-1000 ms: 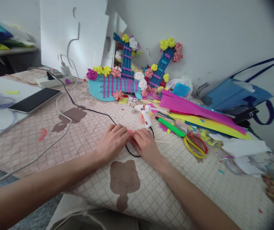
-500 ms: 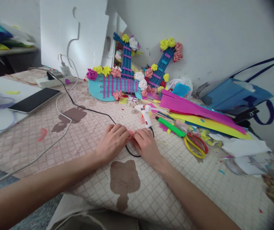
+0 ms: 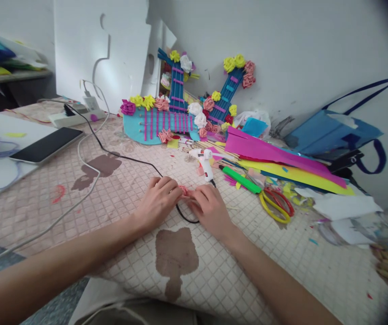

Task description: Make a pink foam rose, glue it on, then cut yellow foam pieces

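My left hand (image 3: pixel 158 201) and my right hand (image 3: pixel 209 207) meet on the tablecloth, fingers curled and pinching a small pink rolled piece (image 3: pixel 184 190) between them. Most of the pink piece is hidden by my fingers. A black cable (image 3: pixel 129 158) loops under my hands. Just beyond my right hand lies a white glue gun (image 3: pixel 206 163).
Blue foam guitar crafts with paper flowers (image 3: pixel 166 119) lean against the wall. Coloured foam sheets (image 3: pixel 275 155), a green marker (image 3: pixel 241 179) and yellow-red scissors (image 3: pixel 277 205) lie to the right. A phone (image 3: pixel 46 144) and power strip (image 3: pixel 73 116) sit at left, a blue bag (image 3: pixel 336 133) at far right.
Both hands have stayed together on the pink piece, fingers shifting slightly. The view has tilted a little, so the scene sits slightly higher and left.
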Demonstrator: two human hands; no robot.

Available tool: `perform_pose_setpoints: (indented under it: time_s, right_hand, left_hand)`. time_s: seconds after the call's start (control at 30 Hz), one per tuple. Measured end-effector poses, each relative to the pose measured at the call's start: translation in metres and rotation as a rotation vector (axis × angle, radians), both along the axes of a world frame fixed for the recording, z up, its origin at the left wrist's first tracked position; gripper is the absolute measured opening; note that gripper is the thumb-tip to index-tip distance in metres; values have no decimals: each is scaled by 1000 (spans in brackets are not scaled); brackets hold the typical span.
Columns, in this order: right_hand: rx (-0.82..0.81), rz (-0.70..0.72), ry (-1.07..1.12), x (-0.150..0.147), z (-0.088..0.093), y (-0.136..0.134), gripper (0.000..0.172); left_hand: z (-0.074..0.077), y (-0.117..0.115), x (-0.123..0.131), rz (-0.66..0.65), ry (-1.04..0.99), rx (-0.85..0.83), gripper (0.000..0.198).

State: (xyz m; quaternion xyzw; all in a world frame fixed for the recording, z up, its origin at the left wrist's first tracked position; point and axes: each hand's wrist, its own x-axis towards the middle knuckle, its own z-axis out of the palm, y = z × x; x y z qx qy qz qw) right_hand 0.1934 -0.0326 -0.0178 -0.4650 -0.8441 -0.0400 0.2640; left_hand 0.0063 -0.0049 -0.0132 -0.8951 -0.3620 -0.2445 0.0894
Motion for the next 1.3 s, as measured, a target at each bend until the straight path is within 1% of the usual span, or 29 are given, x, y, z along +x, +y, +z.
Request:
perform_pose_setpoints:
  time_s: [0.17, 0.33, 0.43, 0.53, 0.57, 0.63, 0.7, 0.73, 0.83, 0.9, 0.97, 1.03, 1.13, 1.23, 1.3]
  right_hand:
    - [-13, -70, -55, 6, -2, 0, 11]
    - [-44, -40, -97, 9, 3, -2, 12]
    - [-122, 19, -91, 23, 13, -7, 10]
    - [-188, 48, -61, 47, 23, -10, 10]
    - [-195, 18, -26, 57, 25, -11, 9]
    - [-169, -124, 72, 77, 25, -9, 8]
    - [-108, -291, 115, 94, 19, -4, 6]
    - [-99, -343, 104, 100, 15, -1, 6]
    - [-124, -406, 27, 111, 3, 10, 7]
    - [-120, -418, 5, 111, -2, 16, 7]
    - [-89, -405, 33, 106, -3, 24, 9]
    - [-60, -358, 108, 97, -1, 35, 16]
    - [-42, -261, 221, 79, 5, 58, 28]
    - [-88, -250, 264, 59, 9, 86, 35]
    - [-159, -233, 251, 47, 10, 102, 29]
  left_hand:
    - [0, 0, -2, 2, 19, -2, 12]
    - [1, 1, -4, -12, 19, -4, 11]
    - [1, 3, -4, -30, -2, 7, 13]
    - [1, 4, -4, -52, -33, -2, 14]
    - [1, 5, -4, -57, -45, -8, 15]
    - [1, 7, -5, -69, -66, -20, 16]
    - [1, 9, -6, -89, -79, -27, 17]
    - [2, 11, -8, -104, -80, -31, 17]
    - [4, 18, -12, -177, -57, -37, 17]
    - [4, 24, -15, -223, -38, -26, 16]
    - [4, 29, -17, -251, -28, -14, 15]
    - [3, 32, -18, -269, -20, -17, 13]
    - [2, 33, -18, -282, -18, -35, 13]
    - [2, 33, -19, -285, -19, -58, 13]
    - [2, 32, -20, -287, -19, -71, 12]
